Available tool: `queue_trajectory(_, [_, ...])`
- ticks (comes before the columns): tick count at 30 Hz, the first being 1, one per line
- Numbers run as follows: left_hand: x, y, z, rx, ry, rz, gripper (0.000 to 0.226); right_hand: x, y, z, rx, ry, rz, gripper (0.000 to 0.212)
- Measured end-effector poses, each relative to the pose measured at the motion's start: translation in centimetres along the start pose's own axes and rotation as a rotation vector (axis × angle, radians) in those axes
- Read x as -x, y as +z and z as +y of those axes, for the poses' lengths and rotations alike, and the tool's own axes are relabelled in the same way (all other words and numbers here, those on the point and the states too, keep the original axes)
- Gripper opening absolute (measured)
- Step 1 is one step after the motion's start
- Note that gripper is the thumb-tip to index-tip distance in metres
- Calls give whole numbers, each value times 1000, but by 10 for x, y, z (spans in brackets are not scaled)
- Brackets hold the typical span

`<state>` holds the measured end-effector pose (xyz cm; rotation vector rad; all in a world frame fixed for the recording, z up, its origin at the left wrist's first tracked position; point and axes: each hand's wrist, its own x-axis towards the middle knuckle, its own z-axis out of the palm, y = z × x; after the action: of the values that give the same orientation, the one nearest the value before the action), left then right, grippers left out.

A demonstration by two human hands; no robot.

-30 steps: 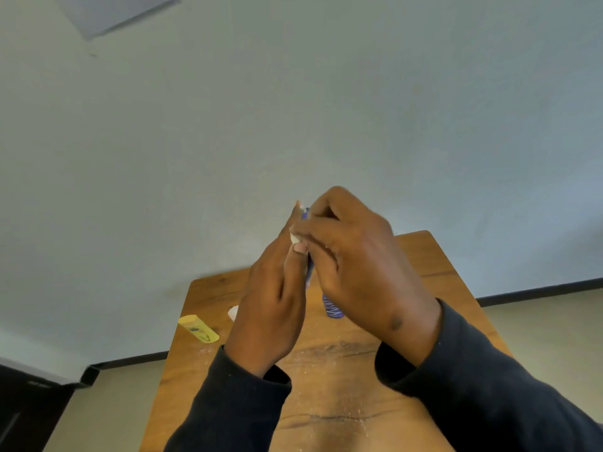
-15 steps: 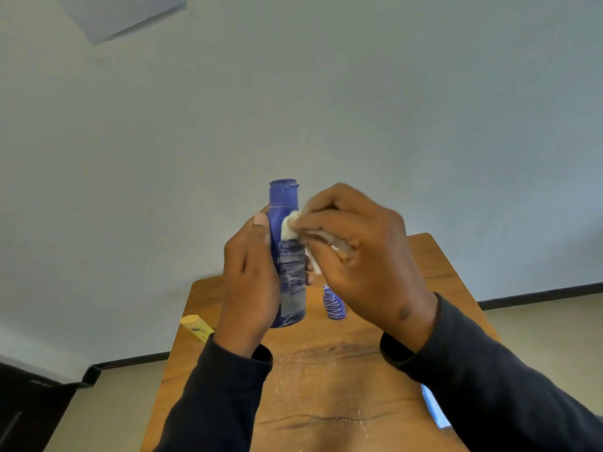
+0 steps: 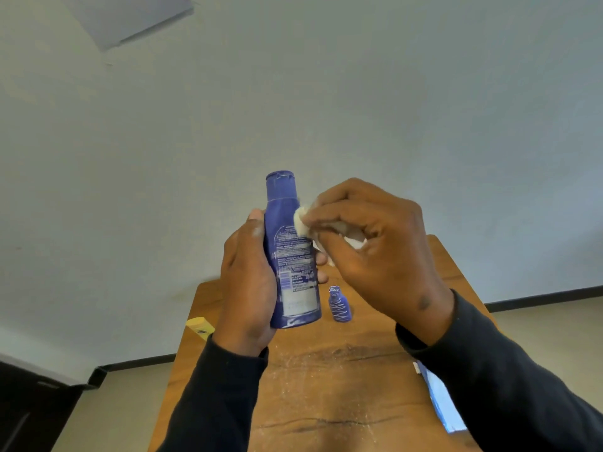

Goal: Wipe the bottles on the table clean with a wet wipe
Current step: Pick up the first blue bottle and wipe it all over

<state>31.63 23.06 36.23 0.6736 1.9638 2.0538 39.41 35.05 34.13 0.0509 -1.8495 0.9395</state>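
Item 1. Tall blue lotion bottle [image 3: 292, 252], cap up, held upright at frame centre, raised above the wooden table [image 3: 326, 386]. Printed back label faced the camera, presumably so the wiped surface could be watched.

Item 2. Left hand [image 3: 251, 288], wrapped round the bottle's lower left side, thumb up the left edge and fingertips showing past the right edge. The grip sat low and to one side, apparently to leave the shoulder and label bare for wiping.

Item 3. Right hand [image 3: 368, 252], right of centre, fingers curled and pinching a bunched white wet wipe [image 3: 301, 220]. The wad's leading end pressed on the bottle's upper right shoulder, just below the cap; loose folds trailed back under the palm.

Item 4. Small blue bottle [image 3: 339, 305] with white bands, standing upright on the table just right of the tall bottle's base, judged to be awaiting its turn.

Item 5. Yellow tube-like container [image 3: 199, 327], lying at the table's left edge, partly hidden by the left forearm.

Item 6. Light blue packet [image 3: 440, 399], lower right, half covered by the right sleeve; possibly the wipe pack, unconfirmed.

Item 7. White specks scattered across the tabletop at lower centre.
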Motion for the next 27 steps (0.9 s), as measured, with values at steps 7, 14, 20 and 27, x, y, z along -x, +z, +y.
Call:
queue_trajectory(7, [4,14,1,6,61,-7,41,-3,-4,0,98,-9,84,8])
queue_trajectory(14, [7,15,3,50,104,-22,48,10,2,-19,50,-42,-11,12])
queue_trajectory(20, [12,8,3,154,32,1,41,13,-2,-20,62,-29,-73,11])
queue_trajectory(27, [21,3,3,182,34,-50,47,5,-2,-18,99,-2,79,10])
